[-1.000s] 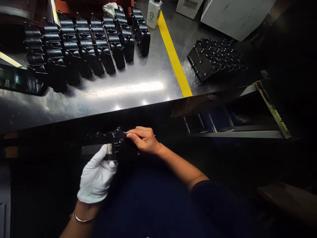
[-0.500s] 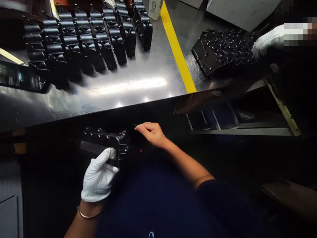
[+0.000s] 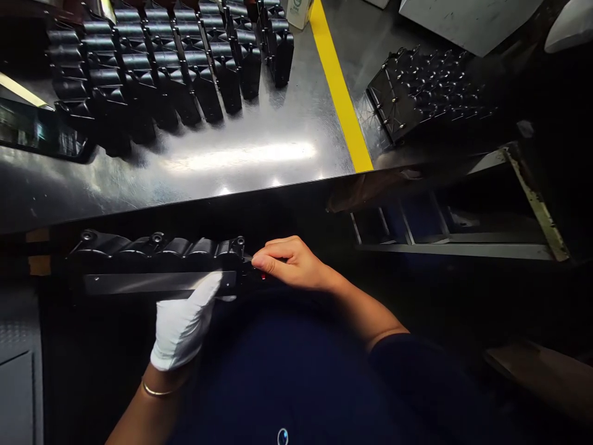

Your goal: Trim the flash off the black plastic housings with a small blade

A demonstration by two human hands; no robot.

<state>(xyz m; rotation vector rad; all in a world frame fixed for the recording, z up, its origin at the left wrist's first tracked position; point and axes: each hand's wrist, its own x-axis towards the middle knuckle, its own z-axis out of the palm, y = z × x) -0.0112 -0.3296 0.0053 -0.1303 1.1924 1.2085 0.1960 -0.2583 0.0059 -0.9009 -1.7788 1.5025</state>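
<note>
A long black part (image 3: 134, 252) is held in the air on the near side of the tabletop (image 3: 259, 133), stretched left to right, a smooth grey strip (image 3: 139, 283) running along its near face. Half a second earlier it sat foreshortened, its right end angled toward the viewer; now its full length shows, with a row of rounded humps and ringed lugs on top.

The left hand (image 3: 183, 327), in a white glove, grasps the part's near face right of its middle, thumb laid over the strip. A bangle (image 3: 157, 390) circles that wrist. The bare right hand (image 3: 299, 266) pinches a thin tool (image 3: 248, 258) at the part's right end; a moment ago the two stood clearly apart. Whether the tip touches cannot be told.

Beyond, on the tabletop's left, stand rows of similar black pieces (image 3: 204, 68), with a white bottle (image 3: 299, 12) to their right, cropped by the frame. A yellow stripe (image 3: 340, 86) separates them from a second black cluster (image 3: 430, 93) on the right. The co-worker's gloved hand seen over that cluster half a second ago is off it; a blurred white shape (image 3: 569, 28) shows at far right.
</note>
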